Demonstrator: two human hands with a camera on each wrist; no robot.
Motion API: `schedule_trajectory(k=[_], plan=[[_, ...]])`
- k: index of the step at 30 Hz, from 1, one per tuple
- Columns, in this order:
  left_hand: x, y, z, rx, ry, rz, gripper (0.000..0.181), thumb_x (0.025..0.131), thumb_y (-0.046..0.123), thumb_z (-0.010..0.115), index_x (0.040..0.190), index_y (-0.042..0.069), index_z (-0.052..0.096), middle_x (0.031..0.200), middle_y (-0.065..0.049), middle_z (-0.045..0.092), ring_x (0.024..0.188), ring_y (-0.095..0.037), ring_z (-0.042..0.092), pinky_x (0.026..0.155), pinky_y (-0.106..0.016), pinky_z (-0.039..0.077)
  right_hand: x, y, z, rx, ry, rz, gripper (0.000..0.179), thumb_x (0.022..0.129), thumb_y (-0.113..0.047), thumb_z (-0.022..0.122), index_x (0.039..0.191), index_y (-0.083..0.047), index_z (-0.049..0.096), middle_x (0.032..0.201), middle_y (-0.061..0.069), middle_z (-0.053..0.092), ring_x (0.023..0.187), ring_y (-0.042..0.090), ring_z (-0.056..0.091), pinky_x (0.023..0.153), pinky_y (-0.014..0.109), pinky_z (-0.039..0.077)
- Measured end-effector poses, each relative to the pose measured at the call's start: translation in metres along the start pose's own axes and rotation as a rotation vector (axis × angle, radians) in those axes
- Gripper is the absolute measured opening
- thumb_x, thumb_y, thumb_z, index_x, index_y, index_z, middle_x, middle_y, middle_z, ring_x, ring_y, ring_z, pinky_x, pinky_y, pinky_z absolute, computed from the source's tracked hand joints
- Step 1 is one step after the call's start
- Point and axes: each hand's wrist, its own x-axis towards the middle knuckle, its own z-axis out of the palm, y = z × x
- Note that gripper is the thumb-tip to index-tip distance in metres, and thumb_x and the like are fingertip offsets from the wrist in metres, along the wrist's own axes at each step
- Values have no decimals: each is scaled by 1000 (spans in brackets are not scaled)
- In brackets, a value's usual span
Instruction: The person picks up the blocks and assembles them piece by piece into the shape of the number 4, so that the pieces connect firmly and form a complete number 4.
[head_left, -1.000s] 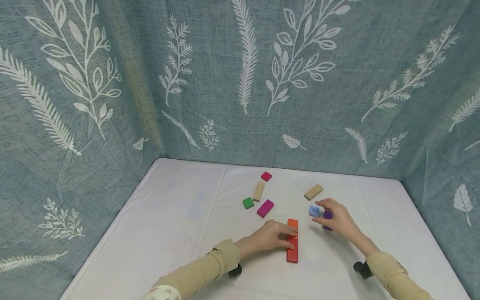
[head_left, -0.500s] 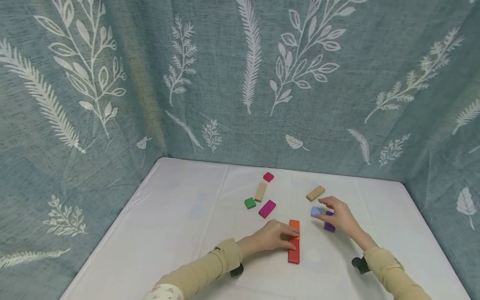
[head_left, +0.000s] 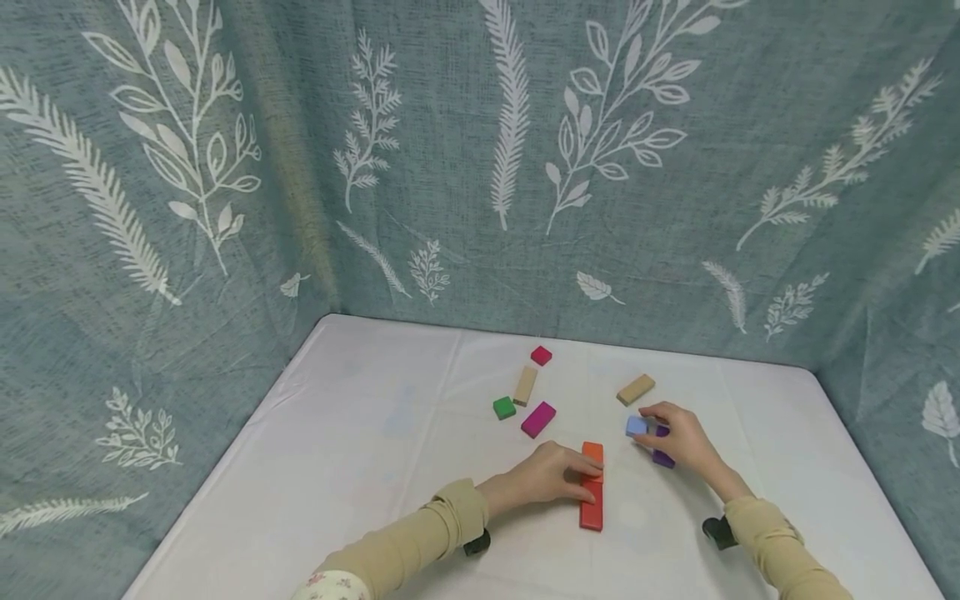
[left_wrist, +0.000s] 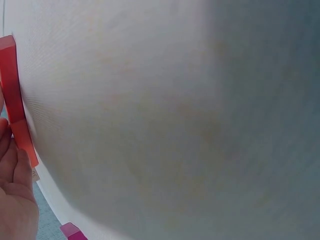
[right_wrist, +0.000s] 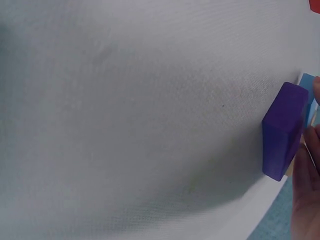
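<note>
A red block [head_left: 591, 514] and an orange block [head_left: 592, 452] lie end to end on the white cloth. My left hand [head_left: 547, 473] holds them near their joint, thumb on the red block and fingertips by the orange one. The left wrist view shows the red block [left_wrist: 11, 80] meeting the orange block [left_wrist: 25, 142]. Over to the right, my right hand [head_left: 686, 442] pinches a light blue block [head_left: 636, 426] between thumb and fingers. A purple block [head_left: 663, 457] lies beneath that hand, partly hidden; the right wrist view shows the purple block [right_wrist: 283, 132] in front of the light blue one.
Farther back lie a magenta block [head_left: 538, 420], a green block [head_left: 504, 407], a plain wooden block [head_left: 526, 386], a crimson block [head_left: 541, 356] and another wooden block [head_left: 636, 389]. A patterned blue-green curtain [head_left: 465, 283] stands behind the white table [head_left: 360, 433].
My right thumb and fingers have come together around the light blue block, after standing apart around it. My left hand stays at the red and orange blocks. The head view has shifted slightly.
</note>
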Motion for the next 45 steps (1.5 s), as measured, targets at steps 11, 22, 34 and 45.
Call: schedule_trajectory(k=[11,22,34,45], plan=[[2,0,3,-6,6,12,39,82,27,74,118,13,68,120,6,67,114,-3,60,97,-13,43,-4,9,1,-41,-46,62,32,76,-12,77,104,4,69,99,16,70,90,30,65,78,43,53],[4,0,5,-12,19,22,40,82,29,74,117,13,68,119,6,68,114,-2,60,96,-12,43,-5,9,0,-23,-57,95,32,77,-13,77,104,2,69,98,14,69,90,29,64,78,44,53],[4,0,3,2,21,-1,40,81,29,74,118,14,68,119,7,68,114,-2,60,97,-13,43,1,5,-2,22,-52,78,32,79,-11,76,107,3,68,101,16,69,96,35,65,83,47,54],[5,-1,2,4,24,-5,40,81,30,74,118,14,68,119,6,68,114,-3,60,97,-13,43,9,-7,-3,64,-23,13,28,78,-9,76,104,0,69,101,15,70,97,35,65,85,49,53]])
